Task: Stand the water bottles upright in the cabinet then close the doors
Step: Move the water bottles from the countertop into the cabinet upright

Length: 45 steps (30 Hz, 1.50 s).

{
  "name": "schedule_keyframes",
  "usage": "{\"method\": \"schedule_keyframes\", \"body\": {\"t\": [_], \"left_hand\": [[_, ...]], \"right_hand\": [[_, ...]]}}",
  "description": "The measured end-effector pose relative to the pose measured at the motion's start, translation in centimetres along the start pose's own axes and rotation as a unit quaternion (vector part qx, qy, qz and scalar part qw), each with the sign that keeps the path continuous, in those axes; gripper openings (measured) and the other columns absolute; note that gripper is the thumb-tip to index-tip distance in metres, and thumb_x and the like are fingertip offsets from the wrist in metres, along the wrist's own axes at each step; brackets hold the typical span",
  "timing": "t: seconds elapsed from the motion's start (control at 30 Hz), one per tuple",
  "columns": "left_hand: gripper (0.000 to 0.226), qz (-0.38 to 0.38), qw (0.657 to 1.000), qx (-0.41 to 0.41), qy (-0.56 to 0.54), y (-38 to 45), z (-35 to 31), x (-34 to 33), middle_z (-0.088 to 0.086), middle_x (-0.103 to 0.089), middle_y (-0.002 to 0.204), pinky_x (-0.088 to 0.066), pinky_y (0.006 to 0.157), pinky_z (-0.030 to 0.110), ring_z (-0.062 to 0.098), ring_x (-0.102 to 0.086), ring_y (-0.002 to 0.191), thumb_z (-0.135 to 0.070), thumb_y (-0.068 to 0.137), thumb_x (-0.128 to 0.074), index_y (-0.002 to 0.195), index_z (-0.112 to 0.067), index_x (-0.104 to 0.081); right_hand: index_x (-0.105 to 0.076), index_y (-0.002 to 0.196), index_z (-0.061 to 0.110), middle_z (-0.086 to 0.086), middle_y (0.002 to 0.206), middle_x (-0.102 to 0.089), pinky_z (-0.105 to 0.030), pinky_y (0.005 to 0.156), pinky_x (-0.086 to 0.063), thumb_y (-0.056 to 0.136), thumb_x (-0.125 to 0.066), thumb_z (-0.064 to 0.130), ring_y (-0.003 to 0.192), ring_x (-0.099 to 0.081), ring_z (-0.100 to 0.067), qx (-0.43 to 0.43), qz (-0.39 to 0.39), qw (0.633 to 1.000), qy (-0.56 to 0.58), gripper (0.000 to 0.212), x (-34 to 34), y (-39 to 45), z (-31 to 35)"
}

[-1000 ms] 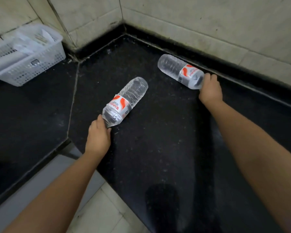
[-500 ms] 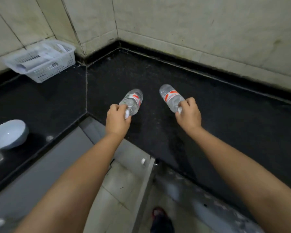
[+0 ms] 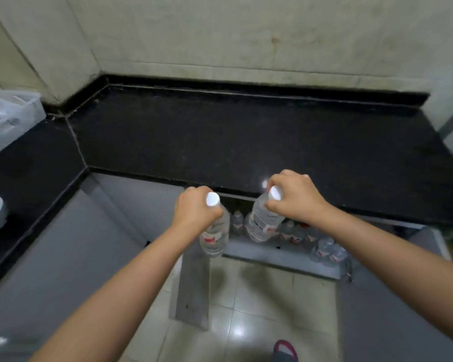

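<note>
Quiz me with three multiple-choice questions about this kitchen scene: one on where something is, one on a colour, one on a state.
1. Where do the stored bottles stand?
A. on the countertop
B. in the open cabinet below it
C. in the basket

2. What colour are the held bottles' caps?
A. white
B. blue
C. red

3. What is the left hand doing?
A. resting flat
B. hanging idle
C. gripping a bottle at its neck

Answers: 1 B, they line the cabinet shelf under the countertop. 2 A, both caps show white. 3 C, fingers curl below the cap.

Both arms stretched fwd, left hand [image 3: 195,209] & right hand [image 3: 296,195] each w/ fingers curled tight, knuckles up.
</note>
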State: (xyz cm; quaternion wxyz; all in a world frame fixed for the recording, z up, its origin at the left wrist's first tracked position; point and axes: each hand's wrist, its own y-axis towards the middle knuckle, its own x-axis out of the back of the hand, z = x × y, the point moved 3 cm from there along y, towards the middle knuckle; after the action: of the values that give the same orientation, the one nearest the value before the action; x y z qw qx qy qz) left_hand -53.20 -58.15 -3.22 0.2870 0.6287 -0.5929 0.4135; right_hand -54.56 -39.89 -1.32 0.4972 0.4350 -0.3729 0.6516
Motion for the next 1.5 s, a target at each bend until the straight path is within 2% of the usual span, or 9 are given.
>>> {"method": "schedule_keyframes", "body": {"t": [0.13,0.3,0.47,0.6,0.83,0.97,1.1,1.2,1.5], "left_hand": [[0.03,0.111,0.994,0.018,-0.009,-2.0,-0.8,-6.6,0.013,-0.066,0.115,-0.047,0.084,0.032,0.031,-0.059,0.11,-0.017,0.078,-0.067,0.107,-0.008,-0.064],[0.031,0.21,0.976,0.015,0.061,-3.3,-1.2,-15.5,0.015,-0.064,0.117,-0.047,0.087,0.032,0.031,-0.057,0.112,-0.017,0.079,-0.064,0.107,-0.005,-0.061],[0.039,0.245,0.963,0.035,0.109,-1.4,-1.4,-23.1,0.017,-0.056,0.124,-0.044,0.094,0.03,0.03,-0.052,0.117,-0.019,0.08,-0.065,0.116,-0.006,-0.056],[0.04,0.262,0.958,0.063,0.096,1.7,0.3,-29.5,0.017,-0.052,0.123,-0.046,0.092,0.03,0.032,-0.053,0.113,-0.017,0.079,-0.067,0.116,-0.006,-0.055],[0.04,0.243,0.967,0.032,0.074,8.8,4.3,-43.0,0.018,-0.056,0.12,-0.045,0.091,0.028,0.032,-0.055,0.11,-0.017,0.078,-0.069,0.114,-0.004,-0.057],[0.039,0.22,0.974,0.003,0.058,12.9,6.3,-50.6,0.019,-0.054,0.12,-0.045,0.091,0.03,0.033,-0.054,0.11,-0.016,0.078,-0.069,0.114,-0.004,-0.057],[0.033,0.174,0.983,-0.04,0.048,16.3,7.2,-56.2,0.017,-0.062,0.115,-0.042,0.076,0.029,0.032,-0.058,0.107,-0.021,0.079,-0.068,0.106,-0.004,-0.06],[0.032,0.148,0.986,-0.062,0.044,18.3,7.1,-58.8,0.015,-0.066,0.111,-0.042,0.073,0.03,0.031,-0.06,0.104,-0.022,0.079,-0.068,0.104,-0.004,-0.062],[0.034,0.107,0.983,-0.102,0.111,21.5,5.6,-60.4,0.02,-0.059,0.119,-0.047,0.081,0.034,0.035,-0.058,0.106,-0.025,0.087,-0.058,0.116,-0.007,-0.057]], "right_hand": [[-0.067,0.105,0.014,-0.008,0.112,-0.066,-0.031,0.088,-0.042,0.077,-0.069,0.023,0.108,-0.058,-0.028,-0.11,0.073,0.991,0.008,0.029,-2.1,-3.5,-4.8],[-0.067,0.105,0.017,-0.008,0.116,-0.064,-0.034,0.098,-0.037,0.078,-0.066,0.024,0.111,-0.056,-0.029,-0.176,0.117,0.977,-0.015,0.027,-6.2,-6.4,-11.6],[-0.063,0.108,0.015,-0.008,0.122,-0.058,-0.033,0.1,-0.034,0.082,-0.063,0.023,0.115,-0.053,-0.026,-0.246,0.142,0.959,0.008,0.028,-12.6,-6.7,-18.8],[-0.063,0.108,0.012,-0.01,0.122,-0.058,-0.034,0.101,-0.035,0.081,-0.066,0.023,0.113,-0.054,-0.027,-0.322,0.109,0.938,0.069,0.029,-18.9,-4.9,-23.5],[-0.066,0.103,0.009,-0.014,0.115,-0.063,-0.034,0.096,-0.042,0.08,-0.066,0.022,0.109,-0.057,-0.03,-0.371,0.052,0.923,0.085,0.027,-31.8,0.7,-32.2],[-0.066,0.098,0.001,-0.019,0.111,-0.062,-0.026,0.074,-0.038,0.077,-0.067,0.018,0.1,-0.059,-0.032,-0.354,0.01,0.931,0.085,0.027,-39.0,3.6,-37.2],[-0.065,0.1,0.0,-0.022,0.11,-0.063,-0.025,0.07,-0.034,0.083,-0.065,0.021,0.1,-0.059,-0.034,-0.31,-0.038,0.947,0.068,0.027,-44.3,6.0,-41.2],[-0.066,0.102,0.003,-0.021,0.111,-0.064,-0.031,0.075,-0.044,0.085,-0.063,0.026,0.101,-0.06,-0.035,-0.27,-0.052,0.96,0.054,0.028,-46.6,7.8,-42.9],[-0.063,0.107,-0.001,-0.021,0.113,-0.064,-0.033,0.078,-0.046,0.087,-0.059,0.042,0.103,-0.061,-0.034,-0.247,0.002,0.968,0.032,0.048,-46.2,10.0,-43.4]]}}
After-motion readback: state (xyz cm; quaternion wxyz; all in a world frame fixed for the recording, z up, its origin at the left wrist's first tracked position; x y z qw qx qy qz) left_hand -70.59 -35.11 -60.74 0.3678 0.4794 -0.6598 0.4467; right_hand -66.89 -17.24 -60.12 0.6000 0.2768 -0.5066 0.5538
